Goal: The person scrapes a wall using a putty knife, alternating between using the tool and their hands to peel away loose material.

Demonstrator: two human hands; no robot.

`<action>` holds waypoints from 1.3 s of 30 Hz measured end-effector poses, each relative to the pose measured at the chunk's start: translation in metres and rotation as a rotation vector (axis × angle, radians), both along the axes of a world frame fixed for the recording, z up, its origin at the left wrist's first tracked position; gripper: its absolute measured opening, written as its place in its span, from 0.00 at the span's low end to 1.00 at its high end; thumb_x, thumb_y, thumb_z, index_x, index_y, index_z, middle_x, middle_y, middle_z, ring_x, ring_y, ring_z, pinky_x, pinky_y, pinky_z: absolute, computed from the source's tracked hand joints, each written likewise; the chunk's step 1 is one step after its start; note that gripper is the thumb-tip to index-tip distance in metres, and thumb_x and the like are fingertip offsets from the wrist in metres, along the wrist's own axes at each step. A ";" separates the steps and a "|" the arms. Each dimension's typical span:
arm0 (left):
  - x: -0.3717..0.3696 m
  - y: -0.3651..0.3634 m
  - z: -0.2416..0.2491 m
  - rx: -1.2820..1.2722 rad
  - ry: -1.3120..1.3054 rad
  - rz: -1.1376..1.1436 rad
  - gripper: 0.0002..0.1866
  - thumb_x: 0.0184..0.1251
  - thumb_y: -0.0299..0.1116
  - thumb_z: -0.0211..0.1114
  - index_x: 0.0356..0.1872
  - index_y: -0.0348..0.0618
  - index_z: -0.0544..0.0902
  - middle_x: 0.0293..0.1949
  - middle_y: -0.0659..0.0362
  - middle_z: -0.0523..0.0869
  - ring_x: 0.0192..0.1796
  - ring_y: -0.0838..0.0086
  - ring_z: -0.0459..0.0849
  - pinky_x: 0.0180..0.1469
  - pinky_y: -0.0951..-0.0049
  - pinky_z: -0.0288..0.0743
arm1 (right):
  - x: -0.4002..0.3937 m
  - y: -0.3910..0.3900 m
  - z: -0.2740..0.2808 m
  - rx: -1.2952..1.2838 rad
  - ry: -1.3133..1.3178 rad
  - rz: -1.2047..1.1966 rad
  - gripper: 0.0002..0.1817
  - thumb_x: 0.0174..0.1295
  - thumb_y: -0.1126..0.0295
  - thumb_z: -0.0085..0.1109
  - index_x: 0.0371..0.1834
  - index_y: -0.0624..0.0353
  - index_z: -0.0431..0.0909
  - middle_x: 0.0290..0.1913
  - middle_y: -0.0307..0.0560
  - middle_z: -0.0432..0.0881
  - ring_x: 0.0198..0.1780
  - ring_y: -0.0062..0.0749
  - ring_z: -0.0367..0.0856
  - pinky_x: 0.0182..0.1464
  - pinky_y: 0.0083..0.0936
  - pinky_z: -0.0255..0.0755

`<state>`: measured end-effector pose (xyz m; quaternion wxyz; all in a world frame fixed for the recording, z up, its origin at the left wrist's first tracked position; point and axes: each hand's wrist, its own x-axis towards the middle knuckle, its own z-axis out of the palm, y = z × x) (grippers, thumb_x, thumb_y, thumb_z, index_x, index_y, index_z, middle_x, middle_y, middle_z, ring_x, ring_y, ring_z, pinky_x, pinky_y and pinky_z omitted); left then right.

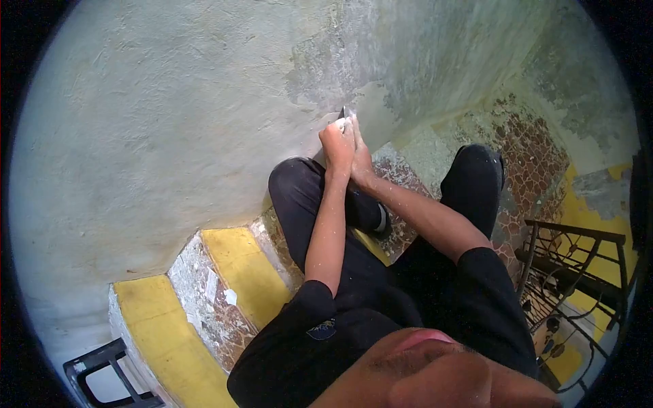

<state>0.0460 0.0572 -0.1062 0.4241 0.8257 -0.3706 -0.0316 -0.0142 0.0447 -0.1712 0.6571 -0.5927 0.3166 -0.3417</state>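
My left hand [335,146] is closed in a fist around a scraper [343,112]; only its short dark blade shows above the fingers, and the handle is hidden. Pressed against it from the right, my right hand [361,155] closes on the same tool, its fingers pointing up along it. White dust coats the fingertips. The blade meets the wall [163,136] at the lower edge of a rough grey patch [333,68] where the pale coating is gone.
Around my bent legs [299,197] run steps with yellow treads [246,265] and flaking risers. White flakes litter the brown patterned floor [534,160]. A metal railing [578,265] stands at right, and a black frame-like object [102,357] lies at lower left.
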 end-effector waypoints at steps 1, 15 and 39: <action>0.001 -0.001 -0.002 0.008 0.000 -0.002 0.14 0.73 0.35 0.68 0.41 0.28 0.89 0.28 0.44 0.91 0.32 0.71 0.92 0.35 0.65 0.81 | 0.002 0.001 -0.002 -0.016 -0.013 -0.031 0.49 0.74 0.59 0.61 0.90 0.40 0.38 0.73 0.63 0.74 0.70 0.47 0.77 0.70 0.37 0.68; -0.022 -0.050 -0.028 -0.196 0.119 -0.044 0.14 0.75 0.36 0.68 0.44 0.32 0.90 0.31 0.40 0.90 0.32 0.70 0.91 0.37 0.65 0.81 | -0.037 -0.061 0.003 -0.148 0.179 -0.003 0.55 0.67 0.54 0.67 0.90 0.34 0.38 0.73 0.65 0.75 0.65 0.55 0.82 0.65 0.42 0.74; -0.016 -0.024 -0.071 -0.326 0.332 0.082 0.14 0.74 0.32 0.69 0.44 0.26 0.91 0.33 0.58 0.93 0.33 0.80 0.86 0.36 0.69 0.79 | -0.048 -0.036 -0.004 -0.267 0.298 0.039 0.45 0.70 0.56 0.61 0.87 0.30 0.48 0.58 0.78 0.82 0.62 0.74 0.80 0.63 0.51 0.74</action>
